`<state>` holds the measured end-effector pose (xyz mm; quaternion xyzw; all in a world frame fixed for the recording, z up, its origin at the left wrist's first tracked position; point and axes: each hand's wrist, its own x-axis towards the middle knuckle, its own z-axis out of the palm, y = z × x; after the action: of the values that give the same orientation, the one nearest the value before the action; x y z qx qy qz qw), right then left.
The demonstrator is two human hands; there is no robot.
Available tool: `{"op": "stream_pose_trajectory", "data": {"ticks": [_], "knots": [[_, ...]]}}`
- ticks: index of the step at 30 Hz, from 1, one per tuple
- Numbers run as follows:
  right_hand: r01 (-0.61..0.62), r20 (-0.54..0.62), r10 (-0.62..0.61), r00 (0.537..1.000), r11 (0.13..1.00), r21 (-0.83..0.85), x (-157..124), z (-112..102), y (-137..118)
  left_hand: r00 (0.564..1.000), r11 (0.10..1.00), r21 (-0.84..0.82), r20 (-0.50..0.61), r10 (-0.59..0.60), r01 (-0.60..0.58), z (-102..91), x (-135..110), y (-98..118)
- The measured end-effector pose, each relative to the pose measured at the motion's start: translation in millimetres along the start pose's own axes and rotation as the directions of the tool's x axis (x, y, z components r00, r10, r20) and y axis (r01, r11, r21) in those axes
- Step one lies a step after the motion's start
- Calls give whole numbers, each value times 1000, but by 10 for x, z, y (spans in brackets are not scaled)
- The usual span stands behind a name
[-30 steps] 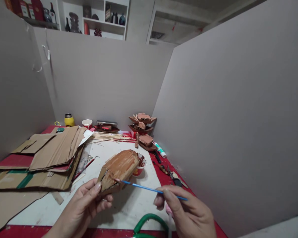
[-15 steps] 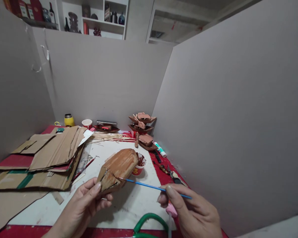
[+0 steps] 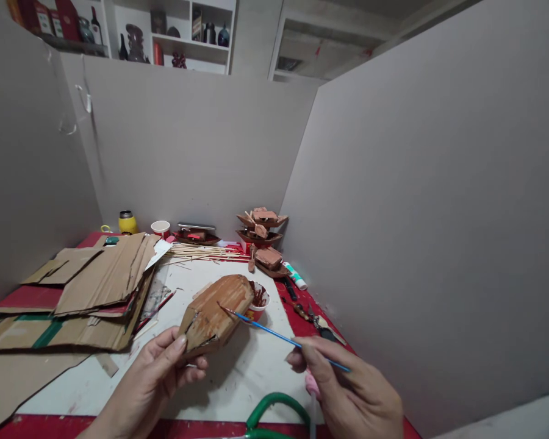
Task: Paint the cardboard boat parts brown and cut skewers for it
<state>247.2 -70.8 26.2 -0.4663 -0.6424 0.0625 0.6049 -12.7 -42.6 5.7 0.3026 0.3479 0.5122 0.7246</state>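
"Head view: what does the left hand (image 3: 158,367) have hold of?"

"Its thumb and fingers are clamped on the near left end of a boat-shaped cardboard piece (image 3: 219,308), tilted in the air above the surface (image 3: 55,424). That piece has flat, angled facets, a streaky brown upper face and a ragged dark split along its near edge"

"And the right hand (image 3: 348,384)?"

"Closed in a pinch around a slim blue paintbrush (image 3: 274,333). The brown tip is at the upper face; whether it presses there I can't tell"

"What else has texture?"

"Corrugated cardboard (image 3: 103,277) stacked at the left, torn and creased; thin wooden sticks (image 3: 201,252) in a loose bundle at the back; rough, brick-brown model boats (image 3: 269,258) by the far right corner. A white-and-red cup (image 3: 258,313), smeared dark brown inside, sits past the piece's right end, partly hidden by it"

"How much room round the edges?"

"Bare white sheet (image 3: 238,390) lies below the piece, between the hands. Torn cardboard edges come near the left hand. Smooth grey panels (image 3: 421,201) wall in the back and both sides, and at the near edge a green loop handle (image 3: 274,397) stands close to the right hand, with a pink object (image 3: 311,384) just beside that hand"
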Motion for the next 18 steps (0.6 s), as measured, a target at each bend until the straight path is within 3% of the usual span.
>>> {"op": "stream_pose_trajectory", "data": {"ticks": [5, 12, 18], "knots": [[25, -75, -36, 997, 989, -146, 55, -96, 128, 1000, 1000, -29, 0, 3, -3, 11, -22, 5], [102, 99, -92, 991, 990, -99, -62, -155, 37, 1000, 999, -46, -27, -6, 5, 0, -7, -15], [129, 30, -126, 992, 960, -246, 82, -216, 81, 999, 999, -46, -42, -5, 3, 6, -11, -5]]}}
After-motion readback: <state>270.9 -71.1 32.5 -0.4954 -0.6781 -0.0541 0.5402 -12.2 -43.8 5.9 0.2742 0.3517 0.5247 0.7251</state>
